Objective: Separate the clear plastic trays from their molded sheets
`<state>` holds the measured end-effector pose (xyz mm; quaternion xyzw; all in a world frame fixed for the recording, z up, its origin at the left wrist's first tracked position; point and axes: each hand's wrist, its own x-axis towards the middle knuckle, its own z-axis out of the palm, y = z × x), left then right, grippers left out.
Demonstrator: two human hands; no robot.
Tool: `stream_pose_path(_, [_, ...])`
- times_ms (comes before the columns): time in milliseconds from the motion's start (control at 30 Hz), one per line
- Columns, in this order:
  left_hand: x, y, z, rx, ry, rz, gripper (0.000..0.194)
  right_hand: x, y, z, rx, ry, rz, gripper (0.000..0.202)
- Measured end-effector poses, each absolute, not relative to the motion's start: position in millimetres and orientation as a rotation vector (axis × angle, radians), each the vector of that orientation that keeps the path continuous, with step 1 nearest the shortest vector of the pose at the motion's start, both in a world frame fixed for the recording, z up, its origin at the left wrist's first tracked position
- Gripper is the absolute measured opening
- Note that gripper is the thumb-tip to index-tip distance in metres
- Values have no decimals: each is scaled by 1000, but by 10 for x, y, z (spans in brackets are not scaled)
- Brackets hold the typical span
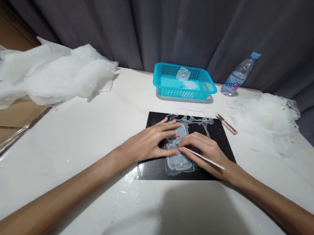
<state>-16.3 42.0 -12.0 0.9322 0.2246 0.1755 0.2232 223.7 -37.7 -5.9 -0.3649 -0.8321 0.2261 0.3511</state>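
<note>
A translucent moulded sheet (179, 162) with rounded shapes lies on a black mat (155, 173) in the middle of the table. My left hand (155, 139) rests on it from the left, fingers spread and pressing it down. From the right, my right hand (206, 150) pinches a thin white pen-like tool (207, 159), its tip end at the sheet close to my left fingers. The tip itself is hidden by my fingers. Behind both hands, a loose web of clear trimmed film (189, 118) spreads over the mat's far edge.
Pink-handled thread snips (227, 124) lie at the mat's right edge. A turquoise basket (156, 76) holding translucent pieces stands at the back, with a water bottle (237, 78) beside it. White film scraps (267, 122) are heaped at right, and white plastic bags (57, 72) at back left.
</note>
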Motion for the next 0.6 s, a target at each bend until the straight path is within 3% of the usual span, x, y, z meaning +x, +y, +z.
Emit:
stream_pose_path(200, [-145, 418, -129, 2583, 747, 424, 67, 2194, -382, -82, -965, -2192, 486, 10])
stream_pose_path(600, [-106, 405, -92, 2605, 704, 478, 66, 2146, -424, -70, -999, -2264, 360, 11])
